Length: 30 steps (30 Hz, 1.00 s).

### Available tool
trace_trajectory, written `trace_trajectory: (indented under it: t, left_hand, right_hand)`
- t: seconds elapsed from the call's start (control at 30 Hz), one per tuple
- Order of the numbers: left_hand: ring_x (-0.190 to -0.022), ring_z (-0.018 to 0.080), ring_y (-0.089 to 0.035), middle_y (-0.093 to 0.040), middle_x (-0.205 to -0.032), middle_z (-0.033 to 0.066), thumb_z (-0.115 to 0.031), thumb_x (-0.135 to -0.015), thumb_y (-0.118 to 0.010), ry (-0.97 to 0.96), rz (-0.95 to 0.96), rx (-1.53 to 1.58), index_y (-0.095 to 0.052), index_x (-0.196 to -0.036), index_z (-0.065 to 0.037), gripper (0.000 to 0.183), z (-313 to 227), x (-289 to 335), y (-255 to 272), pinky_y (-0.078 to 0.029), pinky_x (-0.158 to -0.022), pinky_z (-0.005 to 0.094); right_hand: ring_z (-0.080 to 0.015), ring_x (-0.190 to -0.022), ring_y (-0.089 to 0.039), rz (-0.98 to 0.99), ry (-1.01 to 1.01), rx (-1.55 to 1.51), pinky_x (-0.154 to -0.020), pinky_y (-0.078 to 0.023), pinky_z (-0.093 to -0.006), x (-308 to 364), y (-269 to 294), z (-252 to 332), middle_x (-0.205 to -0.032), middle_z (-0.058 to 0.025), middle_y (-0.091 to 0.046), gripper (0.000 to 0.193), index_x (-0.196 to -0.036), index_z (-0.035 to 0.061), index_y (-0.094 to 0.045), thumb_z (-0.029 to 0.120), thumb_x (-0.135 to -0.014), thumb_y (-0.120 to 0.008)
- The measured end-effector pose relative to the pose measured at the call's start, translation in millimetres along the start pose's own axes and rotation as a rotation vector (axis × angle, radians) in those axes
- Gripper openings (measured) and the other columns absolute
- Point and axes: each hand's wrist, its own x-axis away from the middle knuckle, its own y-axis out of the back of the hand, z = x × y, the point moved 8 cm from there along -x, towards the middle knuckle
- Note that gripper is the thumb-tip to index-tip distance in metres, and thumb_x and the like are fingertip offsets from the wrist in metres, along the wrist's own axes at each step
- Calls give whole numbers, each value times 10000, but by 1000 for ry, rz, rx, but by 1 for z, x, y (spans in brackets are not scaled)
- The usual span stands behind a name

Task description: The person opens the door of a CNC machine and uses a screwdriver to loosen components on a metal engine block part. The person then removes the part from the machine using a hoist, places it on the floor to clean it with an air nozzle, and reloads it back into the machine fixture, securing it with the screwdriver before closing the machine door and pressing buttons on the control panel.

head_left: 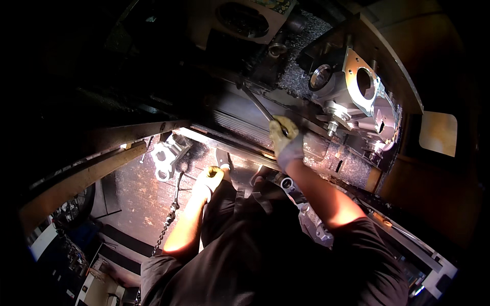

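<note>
Right hand (284, 138): gloved, clamped on a thin rod (258, 104) running up-left from the grip.
Left hand (210, 178): gloved, grip unclear.
Casting (365, 92): right of the grip.

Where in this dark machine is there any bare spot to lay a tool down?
The rusty brown flat plate is bare between the small silver bracket casting and the hanging metal chain, by the gloved left hand. Around the gloved right hand with its thin dark rod, the big shiny clamped casting and metal chips crowd everything.
</note>
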Motion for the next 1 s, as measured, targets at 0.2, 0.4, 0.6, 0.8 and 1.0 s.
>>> trace_trajectory:
  t: [0.2,0.4,0.6,0.8,1.0]
  left_hand:
    - [-848,137,-665,-735,-932,64,-220,-937,-697,11,-19,4,-694,-1045,-9,237,-1,13,52,-527,-802,298]
    - [-906,142,-678,-745,-982,54,-193,-921,-724,95,-98,-10,-703,-1082,-19,238,14,26,85,-524,-858,300]
    - [-745,130,-608,-693,-794,31,-367,-889,-779,77,-26,-259,-700,-856,-29,349,-80,15,38,-479,-702,292]
    - [-778,171,-661,-708,-908,93,-356,-930,-657,-369,357,-19,-674,-1060,22,400,-257,22,-125,-528,-734,303]
    - [-838,236,-679,-639,-987,111,-567,-1041,-426,-329,449,195,-563,-1152,-18,576,-327,13,-227,-571,-709,352]
  right_hand:
    - [-168,-591,-591,-246,-400,-1168,-512,-453,-274,-122,-151,-119,-777,-53,-663,136,-1069,145,-609,256,-992,-627]
    - [-264,-835,-705,-149,-909,-1282,-771,-607,-455,-178,-221,-144,-1013,-74,-671,292,-1134,168,-580,435,-1014,-582]
    - [-344,-1223,-591,331,-509,-926,-1112,-439,-474,-121,-116,-155,-1479,-175,-495,646,-1534,73,-368,479,-1046,-486]
    - [-267,-993,-668,567,-93,-1454,-797,-563,-402,-7,155,-176,-1147,-143,-673,666,-1294,85,-581,660,-973,-479]
    - [-180,-623,-589,-378,-134,-1027,-512,-465,-306,18,335,-171,-831,-107,-667,794,-1100,35,-615,774,-951,-366]
